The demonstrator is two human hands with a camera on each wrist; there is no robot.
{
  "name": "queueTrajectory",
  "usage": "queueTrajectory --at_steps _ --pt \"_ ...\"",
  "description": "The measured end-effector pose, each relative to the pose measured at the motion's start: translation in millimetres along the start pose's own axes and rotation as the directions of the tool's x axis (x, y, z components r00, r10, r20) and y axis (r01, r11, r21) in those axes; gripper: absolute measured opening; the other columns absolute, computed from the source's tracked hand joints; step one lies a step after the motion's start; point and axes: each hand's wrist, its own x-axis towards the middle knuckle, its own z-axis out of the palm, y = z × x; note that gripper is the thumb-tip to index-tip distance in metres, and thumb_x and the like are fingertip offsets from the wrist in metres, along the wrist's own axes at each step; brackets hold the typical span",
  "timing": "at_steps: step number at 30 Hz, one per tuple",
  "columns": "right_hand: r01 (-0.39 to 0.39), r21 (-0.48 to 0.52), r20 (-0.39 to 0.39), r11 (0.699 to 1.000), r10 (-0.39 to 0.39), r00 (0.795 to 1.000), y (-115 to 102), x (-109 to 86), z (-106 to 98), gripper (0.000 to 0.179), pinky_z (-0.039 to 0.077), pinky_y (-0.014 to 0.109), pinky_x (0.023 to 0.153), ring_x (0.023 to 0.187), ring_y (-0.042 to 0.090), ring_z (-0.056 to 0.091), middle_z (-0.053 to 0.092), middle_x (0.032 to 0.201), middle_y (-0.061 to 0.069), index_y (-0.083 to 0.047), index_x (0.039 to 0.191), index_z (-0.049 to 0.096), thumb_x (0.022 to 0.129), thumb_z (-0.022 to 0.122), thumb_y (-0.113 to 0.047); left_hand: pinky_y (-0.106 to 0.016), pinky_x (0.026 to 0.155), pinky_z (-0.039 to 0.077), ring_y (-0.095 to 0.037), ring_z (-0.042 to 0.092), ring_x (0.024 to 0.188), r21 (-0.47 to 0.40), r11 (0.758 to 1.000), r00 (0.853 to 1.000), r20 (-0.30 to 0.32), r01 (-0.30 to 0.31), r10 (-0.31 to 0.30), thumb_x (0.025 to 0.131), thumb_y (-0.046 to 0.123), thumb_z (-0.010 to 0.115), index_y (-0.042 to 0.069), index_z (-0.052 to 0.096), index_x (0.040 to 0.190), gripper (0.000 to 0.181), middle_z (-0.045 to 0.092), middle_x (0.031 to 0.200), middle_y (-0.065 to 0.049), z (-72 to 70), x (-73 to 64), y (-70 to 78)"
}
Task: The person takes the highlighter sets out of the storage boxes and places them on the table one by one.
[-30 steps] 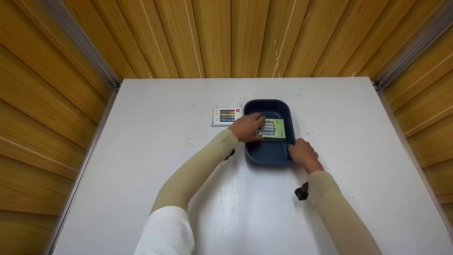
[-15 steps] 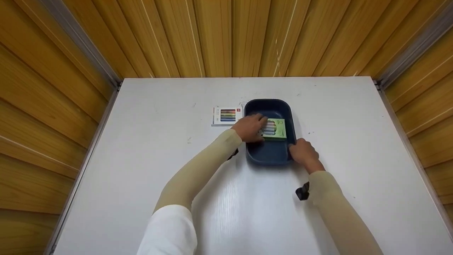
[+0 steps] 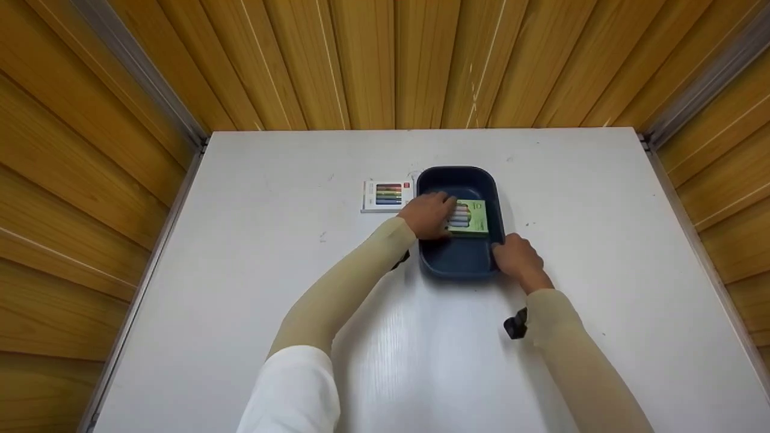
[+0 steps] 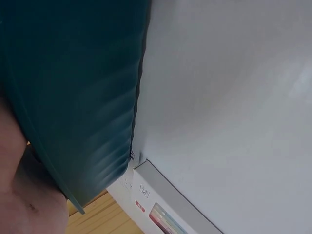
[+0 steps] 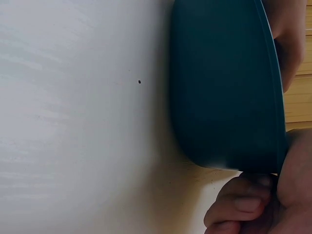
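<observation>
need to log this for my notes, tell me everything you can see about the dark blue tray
The dark blue tray is a rounded rectangular tub with a thin flared rim and smooth, slightly glossy walls that look like plastic. It stands upright on the white table, just right of a white marker box, which looks a little apart from it. A green box lies inside it. The left hand reaches over its left rim onto that box; the right hand grips its near right corner.

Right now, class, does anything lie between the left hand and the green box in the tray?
Nothing visible does. The left hand reaches over the tray rim and already rests on the green box inside it. The right hand holds the tray's near right corner, clear of the box. The white box lies outside, left of the tray.
</observation>
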Motion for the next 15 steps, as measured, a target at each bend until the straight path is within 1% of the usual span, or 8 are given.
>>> queueTrajectory --at_steps 2,7,15 --pt "0.000 -0.004 -0.005 1.000 0.000 1.000 0.3 0.1 -0.4 0.051 0.045 0.043 0.073 0.089 0.032 0.055 0.059 0.115 0.027 0.012 0.126 0.048 0.099 0.033 -0.027 -0.038 0.100 0.047 -0.025 0.058 0.113 0.006 1.000 1.000 0.002 -0.003 0.003 0.086 0.048 0.067 0.009 0.043 0.138 0.069 0.055 0.127 -0.010 -0.1 1.4 0.7" --pt "0.001 0.002 -0.004 1.000 -0.001 1.000 0.4 0.4 -0.7 0.051 0.044 0.043 0.073 0.089 0.032 0.055 0.059 0.113 0.027 0.013 0.126 0.048 0.098 0.032 -0.027 -0.038 0.100 0.047 -0.025 0.058 0.113 0.015 1.000 1.000 0.004 0.010 -0.010 0.086 0.047 0.067 0.010 0.044 0.138 0.067 0.056 0.126 -0.010 2.1 4.2 0.9" --pt "-0.005 0.025 0.006 1.000 0.004 1.000 1.9 0.7 1.1 0.051 0.044 0.041 0.073 0.090 0.032 0.055 0.059 0.110 0.024 0.012 0.125 0.048 0.099 0.032 -0.028 -0.038 0.100 0.047 -0.024 0.058 0.112 0.031 0.999 1.000 0.011 0.008 -0.008 0.087 0.047 0.066 0.010 0.046 0.137 0.066 0.056 0.125 -0.009 4.5 6.2 1.9"
